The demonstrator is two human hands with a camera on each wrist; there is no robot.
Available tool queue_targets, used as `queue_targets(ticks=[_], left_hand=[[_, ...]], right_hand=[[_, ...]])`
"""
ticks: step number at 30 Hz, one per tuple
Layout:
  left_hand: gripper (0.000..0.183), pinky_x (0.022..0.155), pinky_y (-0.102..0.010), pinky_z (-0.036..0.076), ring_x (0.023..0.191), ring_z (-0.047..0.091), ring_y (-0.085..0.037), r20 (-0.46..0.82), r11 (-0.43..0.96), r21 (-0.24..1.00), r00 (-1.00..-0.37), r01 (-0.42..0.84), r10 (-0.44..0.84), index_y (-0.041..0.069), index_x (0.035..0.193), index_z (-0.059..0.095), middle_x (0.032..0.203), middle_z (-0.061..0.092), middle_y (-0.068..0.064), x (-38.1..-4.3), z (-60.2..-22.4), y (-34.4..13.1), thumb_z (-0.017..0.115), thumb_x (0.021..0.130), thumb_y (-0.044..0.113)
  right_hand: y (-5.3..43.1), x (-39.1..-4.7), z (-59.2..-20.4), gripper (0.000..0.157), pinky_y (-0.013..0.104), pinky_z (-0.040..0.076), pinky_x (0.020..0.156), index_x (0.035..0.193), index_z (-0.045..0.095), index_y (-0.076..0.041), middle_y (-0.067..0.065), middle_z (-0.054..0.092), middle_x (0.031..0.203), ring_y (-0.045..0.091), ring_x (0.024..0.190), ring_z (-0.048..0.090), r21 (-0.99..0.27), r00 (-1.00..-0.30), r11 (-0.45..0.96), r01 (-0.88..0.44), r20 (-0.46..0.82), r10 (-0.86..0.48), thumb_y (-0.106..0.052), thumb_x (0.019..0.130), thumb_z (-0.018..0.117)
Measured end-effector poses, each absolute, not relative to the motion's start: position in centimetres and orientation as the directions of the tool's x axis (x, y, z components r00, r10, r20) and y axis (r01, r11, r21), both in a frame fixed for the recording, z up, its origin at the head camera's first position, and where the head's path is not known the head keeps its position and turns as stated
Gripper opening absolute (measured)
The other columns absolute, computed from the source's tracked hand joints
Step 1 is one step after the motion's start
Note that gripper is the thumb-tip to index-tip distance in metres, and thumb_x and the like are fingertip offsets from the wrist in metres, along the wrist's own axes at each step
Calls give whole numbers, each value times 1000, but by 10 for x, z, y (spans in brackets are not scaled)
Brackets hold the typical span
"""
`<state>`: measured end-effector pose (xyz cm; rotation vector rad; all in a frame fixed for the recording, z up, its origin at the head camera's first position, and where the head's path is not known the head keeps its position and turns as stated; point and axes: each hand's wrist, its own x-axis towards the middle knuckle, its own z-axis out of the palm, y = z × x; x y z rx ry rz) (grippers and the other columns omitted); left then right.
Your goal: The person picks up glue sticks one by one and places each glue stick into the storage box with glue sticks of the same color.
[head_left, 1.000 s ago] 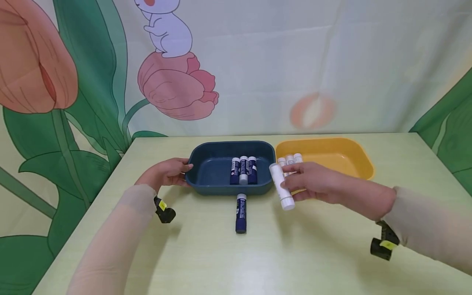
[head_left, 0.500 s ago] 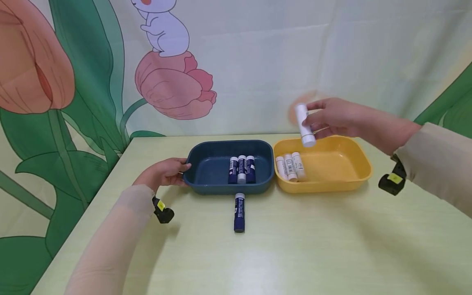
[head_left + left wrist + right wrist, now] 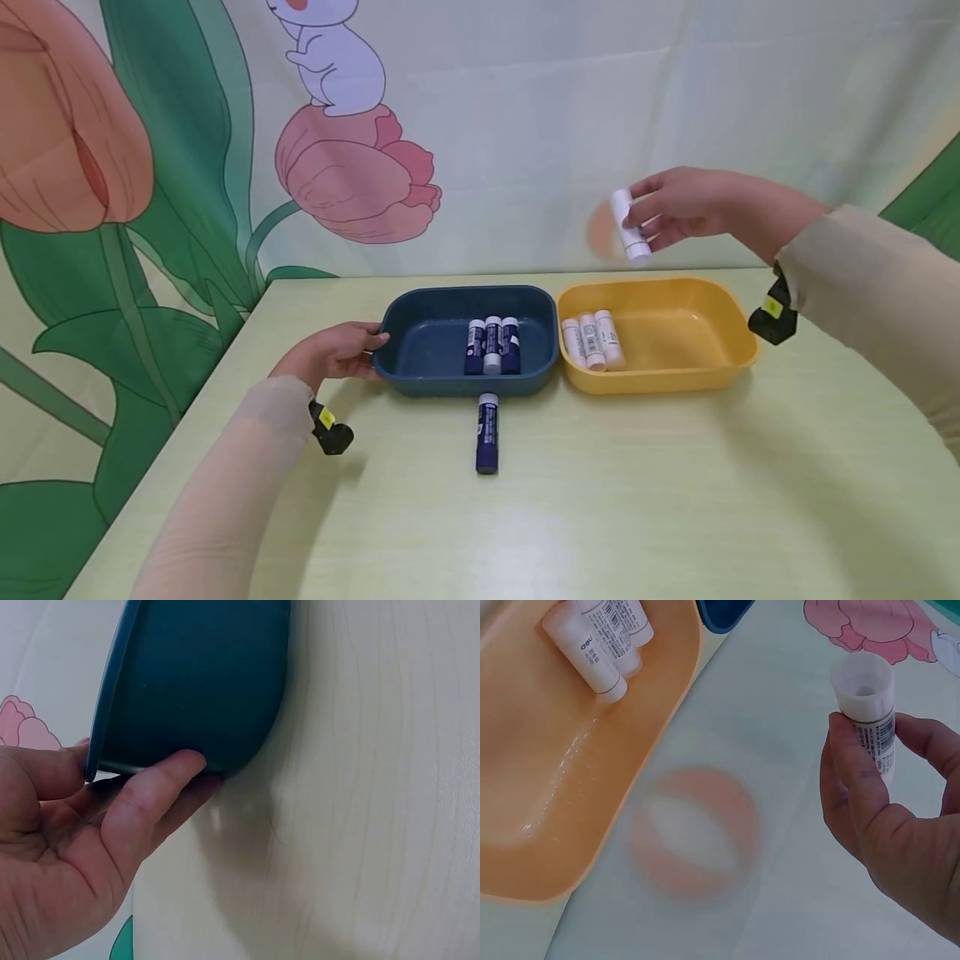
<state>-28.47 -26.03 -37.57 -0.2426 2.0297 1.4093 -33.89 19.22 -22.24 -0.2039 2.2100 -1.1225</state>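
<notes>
My right hand [image 3: 686,207] pinches a white glue stick [image 3: 628,227] between thumb and fingers, raised above the far side of the yellow tray [image 3: 660,382]. In the right wrist view the glue stick [image 3: 874,727] tilts with one hollow-looking end toward the camera. At the left end of the blue tray [image 3: 465,386], my left hand [image 3: 333,348] grips the rim, thumb on top and fingers against the outer wall, as the left wrist view also shows. Three blue glue sticks [image 3: 492,346] lie side by side in the blue tray. Three white glue sticks [image 3: 592,342] lie at the yellow tray's left end.
One blue glue stick [image 3: 487,433] with a white cap lies on the table [image 3: 600,500] in front of the blue tray. The two trays stand side by side. A printed curtain [image 3: 525,150] with flowers and a rabbit hangs behind the table.
My right hand has lifted the white glue stick from in front of the trays up and back over the yellow tray, slightly higher since half a second ago. The left hand stays on the blue tray.
</notes>
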Motion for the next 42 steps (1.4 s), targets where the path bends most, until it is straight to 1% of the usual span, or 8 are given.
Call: queue_targets(ticks=[8,11,15,20,25,32,36,42], left_hand=[[56,89,-31,64,89,65,-12,-606,401,769,-767,-498,210,2,163,14,139,47,-21,-284,-375,-260,31,113,19],[56,88,-30,64,90,65,-13,-609,403,767,-765,-500,209,2,163,14,139,47,-21,-284,-376,-261,31,113,19],[56,83,-27,64,90,65,-13,-606,399,769,-768,-499,208,2,163,15,136,48,-19,-284,-377,-261,32,113,20],[56,77,-24,64,87,65,-12,-604,380,776,-767,-504,215,2,163,15,129,50,-17,-284,-379,-263,32,113,20],[55,77,-24,64,87,65,-12,-603,386,775,-768,-501,214,2,163,16,128,50,-16,-283,-379,-264,31,113,20],[55,81,-25,63,90,64,-13,-596,384,779,-774,-495,211,4,164,16,129,51,-16,-284,-381,-263,32,113,20],[56,80,-25,64,89,65,-12,-591,384,783,-776,-488,219,3,164,16,129,52,-16,-283,-381,-264,32,113,21],[57,84,-27,64,92,63,-13,-595,388,780,-775,-492,214,4,164,14,138,47,-18,-284,-381,-265,32,113,21]], right_hand=[[189,-351,-247,68,29,64,87,158,18,0,9,52,122,16,94,62,-756,-764,631,176,-509,-397,-17,105,57],[188,-354,-258,66,31,64,89,157,20,3,13,51,124,17,93,63,-735,-760,650,194,-532,-375,-17,105,57],[186,-356,-273,65,35,62,94,155,23,6,19,48,130,19,92,64,-699,-752,670,249,-576,-322,-15,104,58],[185,-356,-297,57,39,60,99,150,33,6,19,50,129,23,97,64,-644,-721,707,291,-634,-280,-14,104,59],[184,-354,-323,51,35,64,91,144,38,9,16,55,119,22,92,65,-591,-684,745,309,-682,-257,-12,102,59],[185,-351,-349,51,29,65,81,142,40,9,14,57,111,17,78,66,-540,-663,763,356,-721,-201,-11,100,63],[184,-352,-362,46,28,65,78,137,42,11,12,58,104,16,75,65,-534,-648,767,356,-732,-210,-9,100,61],[182,-351,-375,41,28,64,79,133,47,13,10,64,95,17,76,64,-522,-642,783,338,-736,-214,-10,102,59]])
